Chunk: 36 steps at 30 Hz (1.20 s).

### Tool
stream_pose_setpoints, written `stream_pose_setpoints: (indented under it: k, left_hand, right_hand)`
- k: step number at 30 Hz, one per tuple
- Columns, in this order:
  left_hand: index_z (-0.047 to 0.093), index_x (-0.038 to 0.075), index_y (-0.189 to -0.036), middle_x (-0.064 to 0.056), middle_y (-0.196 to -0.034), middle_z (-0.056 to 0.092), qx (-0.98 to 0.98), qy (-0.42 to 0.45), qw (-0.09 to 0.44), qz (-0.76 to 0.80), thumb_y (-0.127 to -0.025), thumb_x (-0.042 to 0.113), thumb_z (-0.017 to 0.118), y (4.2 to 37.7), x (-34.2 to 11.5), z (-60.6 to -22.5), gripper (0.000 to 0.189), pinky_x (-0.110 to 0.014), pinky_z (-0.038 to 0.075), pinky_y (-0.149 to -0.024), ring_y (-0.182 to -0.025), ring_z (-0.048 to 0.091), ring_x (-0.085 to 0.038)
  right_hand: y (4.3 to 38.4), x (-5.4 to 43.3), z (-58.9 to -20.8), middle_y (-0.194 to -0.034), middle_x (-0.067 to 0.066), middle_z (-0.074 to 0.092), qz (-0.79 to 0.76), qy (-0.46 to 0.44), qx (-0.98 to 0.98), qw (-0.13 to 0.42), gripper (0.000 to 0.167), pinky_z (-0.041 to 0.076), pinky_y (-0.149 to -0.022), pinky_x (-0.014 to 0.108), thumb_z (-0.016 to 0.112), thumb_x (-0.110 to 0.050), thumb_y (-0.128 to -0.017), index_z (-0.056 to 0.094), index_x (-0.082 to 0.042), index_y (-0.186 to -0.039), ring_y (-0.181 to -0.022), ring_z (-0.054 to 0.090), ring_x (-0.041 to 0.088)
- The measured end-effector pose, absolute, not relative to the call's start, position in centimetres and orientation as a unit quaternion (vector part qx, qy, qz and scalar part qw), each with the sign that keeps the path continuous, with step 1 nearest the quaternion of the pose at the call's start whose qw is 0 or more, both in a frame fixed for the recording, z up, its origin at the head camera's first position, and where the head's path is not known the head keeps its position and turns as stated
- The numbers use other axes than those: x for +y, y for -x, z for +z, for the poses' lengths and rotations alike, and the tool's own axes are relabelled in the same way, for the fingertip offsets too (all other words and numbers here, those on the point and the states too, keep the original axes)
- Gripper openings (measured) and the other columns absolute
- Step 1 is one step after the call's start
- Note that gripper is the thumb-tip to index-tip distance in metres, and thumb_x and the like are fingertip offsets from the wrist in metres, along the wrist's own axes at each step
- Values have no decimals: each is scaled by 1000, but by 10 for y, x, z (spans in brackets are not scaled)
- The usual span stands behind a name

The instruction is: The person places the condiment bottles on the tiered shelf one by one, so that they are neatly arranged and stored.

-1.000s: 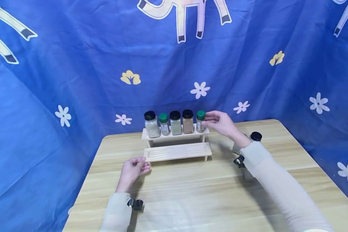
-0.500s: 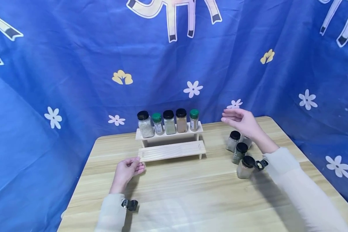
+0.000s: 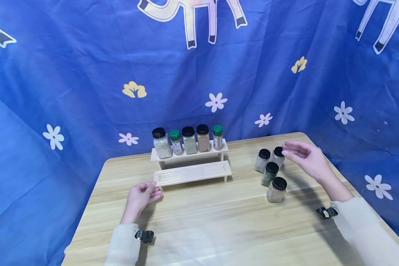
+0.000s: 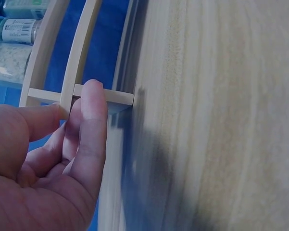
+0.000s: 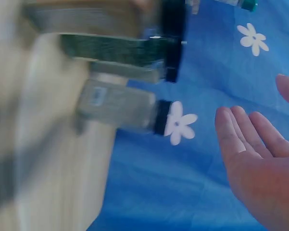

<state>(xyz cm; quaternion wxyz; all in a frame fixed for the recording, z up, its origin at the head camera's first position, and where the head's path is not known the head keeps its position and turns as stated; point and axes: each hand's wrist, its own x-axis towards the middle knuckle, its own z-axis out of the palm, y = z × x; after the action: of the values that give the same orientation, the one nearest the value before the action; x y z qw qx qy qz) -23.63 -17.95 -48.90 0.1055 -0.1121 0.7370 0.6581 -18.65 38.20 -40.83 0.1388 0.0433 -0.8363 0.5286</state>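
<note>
My left hand [image 3: 140, 199] pinches the left end of the lower step of a two-step wooden rack [image 3: 193, 173]; in the left wrist view the thumb and fingers [image 4: 92, 103] lie on either side of the pale slat. My right hand [image 3: 307, 159] holds nothing, its fingers reaching beside the black lid of a clear spice jar [image 3: 278, 158] on the right. Around that jar stand a greyish jar [image 3: 262, 161], a jar of green herbs [image 3: 269, 174] and a jar with pale tan contents [image 3: 276, 190]. The right wrist view shows the hand's fingers apart from a jar [image 5: 118, 106].
Along the rack's upper step stand several spice jars, among them a large black-lidded one [image 3: 162, 143] at the left end and a small green-lidded one [image 3: 217, 137] at the right. Behind the wooden table [image 3: 199, 225] hangs a blue patterned cloth [image 3: 173, 92].
My right hand has left the green-lidded jar at the upper step's right end and moved right to the jar group. The left hand keeps its grip on the rack. The head view has shifted slightly.
</note>
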Motion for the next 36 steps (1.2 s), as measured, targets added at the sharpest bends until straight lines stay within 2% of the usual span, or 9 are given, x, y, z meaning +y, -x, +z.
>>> stream_pose_setpoints:
  k: [4, 7, 9, 15, 23, 31, 36]
  left_hand:
    - [49, -18, -138, -8, -91, 78, 738, 113, 110, 657, -111, 16, 54, 238, -181, -490, 44, -26, 70, -81, -79, 77, -11]
    - [50, -18, -138, -8, -91, 77, 742, 112, 109, 652, -111, 16, 54, 239, -182, -491, 43, -25, 70, -80, -78, 77, -11]
    - [50, -17, -137, -8, -90, 77, 744, 113, 109, 649, -111, 16, 54, 240, -182, -492, 43, -25, 70, -79, -78, 77, -11]
    - [49, -18, -139, -11, -94, 77, 744, 114, 111, 649, -111, 16, 54, 239, -183, -492, 44, -25, 70, -80, -79, 77, -12]
    - [48, -19, -140, -13, -97, 77, 751, 111, 108, 642, -111, 14, 53, 237, -181, -490, 44, -24, 70, -81, -80, 77, -11]
    - [49, -19, -139, -14, -98, 77, 758, 102, 102, 637, -111, 15, 54, 235, -179, -488, 45, -23, 70, -81, -80, 76, -9]
    - [49, -19, -139, -13, -97, 76, 758, 102, 99, 637, -111, 16, 54, 235, -178, -488, 45, -23, 70, -80, -79, 76, -9]
  right_hand:
    - [169, 387, -425, -123, -7, 77, 516, -38, -847, 122, 46, 58, -90, 4, 75, -18, -100, 62, 5, -138, -104, 68, -14]
    - [158, 385, -437, -129, 8, 75, 510, -36, -853, 109, 46, 57, -93, 3, 74, -18, -101, 61, 5, -139, -106, 67, -14]
    - [153, 383, -445, -130, 13, 74, 515, -43, -850, 106, 45, 58, -93, 4, 73, -16, -101, 61, 6, -138, -106, 68, -12]
    - [143, 379, -469, -127, 5, 76, 555, -78, -823, 92, 43, 61, -94, 10, 72, -6, -99, 59, 14, -135, -110, 72, -3]
    - [133, 373, -489, -134, 19, 70, 564, -65, -821, 54, 47, 62, -92, 11, 75, -6, -97, 59, 11, -138, -110, 70, -4]
    - [130, 370, -503, -123, 8, 75, 565, -54, -822, 32, 51, 61, -94, 10, 81, -7, -92, 60, 9, -136, -107, 71, -2]
    - [130, 371, -509, -125, 20, 72, 555, -70, -829, 18, 56, 59, -94, 8, 82, -5, -91, 56, 13, -137, -107, 68, -7]
